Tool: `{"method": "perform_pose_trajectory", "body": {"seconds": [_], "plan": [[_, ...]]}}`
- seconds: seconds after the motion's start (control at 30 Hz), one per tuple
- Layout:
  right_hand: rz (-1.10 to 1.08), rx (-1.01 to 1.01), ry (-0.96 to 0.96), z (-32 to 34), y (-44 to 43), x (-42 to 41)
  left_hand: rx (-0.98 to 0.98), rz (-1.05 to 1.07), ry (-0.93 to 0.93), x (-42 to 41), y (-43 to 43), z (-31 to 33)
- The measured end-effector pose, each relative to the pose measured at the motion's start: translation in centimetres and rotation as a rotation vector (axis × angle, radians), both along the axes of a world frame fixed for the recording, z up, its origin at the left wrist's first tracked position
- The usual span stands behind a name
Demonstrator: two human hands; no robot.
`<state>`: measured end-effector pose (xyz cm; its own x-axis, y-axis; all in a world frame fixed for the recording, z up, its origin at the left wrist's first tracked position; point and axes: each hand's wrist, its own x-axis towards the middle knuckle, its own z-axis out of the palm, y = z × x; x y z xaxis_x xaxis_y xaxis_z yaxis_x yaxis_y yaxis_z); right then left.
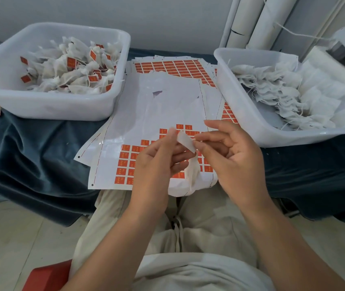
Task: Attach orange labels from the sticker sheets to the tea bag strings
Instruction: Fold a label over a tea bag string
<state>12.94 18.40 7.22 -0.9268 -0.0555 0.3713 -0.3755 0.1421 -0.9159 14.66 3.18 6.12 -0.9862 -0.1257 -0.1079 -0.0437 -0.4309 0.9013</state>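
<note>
Grip: my left hand [157,162] and right hand [230,154] meet over the lap. Each pinches one end of a small white strip [185,140] between thumb and forefinger, and the other fingers curl loosely underneath.
Strip: I cannot tell whether this is a label seen from its white back or part of the bag. I see no string.
Tea bag: it [192,173] hangs limp just below the strip, between the two palms. I judge it is held low and close so that both thumbs can work on it.
Sticker sheet: it [146,114] lies straight ahead under the hands and is part stripped. The remaining orange labels [125,164] are within a short reach.
Left tub: it [52,106] holds bags already carrying orange tags, so I take it for the finished pile.
Right tub: it [241,114] holds plain white bags with loose strings, which I take for the supply.
Cloth: a blue cover [30,148] lies under the tubs and sheets.
Writing: the labels carry pale marks on orange, too small for me to read. I see no brand.
</note>
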Motion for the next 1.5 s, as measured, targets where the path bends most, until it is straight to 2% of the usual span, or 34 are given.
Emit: {"method": "perform_pose_trajectory", "body": {"seconds": [0.13, 0.4, 0.57, 0.67, 1.0, 1.5], "plan": [[0.027, 0.025, 0.012, 0.2, -0.1, 0.2, -0.107, 0.067, 0.016, 0.0, -0.4, -0.3], [0.188, 0.004, 0.036, 0.0, -1.0, 1.0, 0.028, 0.264, 0.008, 0.5, 0.6, -1.0], [0.141, 0.047, 0.083, -0.5, -1.7, 1.4, -0.014, 0.239, 0.064, 1.2, 2.2, -1.7], [0.081, 0.070, 0.116, -0.6, -1.5, 1.4, 0.026, 0.170, 0.097, 1.5, 2.9, -1.8], [0.013, -0.163, -0.068, 0.0, -1.0, 0.6, -0.064, 0.140, 0.108, 1.8, 3.1, -2.2], [-0.012, -0.365, -0.354, -0.2, 0.0, -0.5, -0.169, 0.010, 0.215, 1.4, 2.3, -1.9]]}}
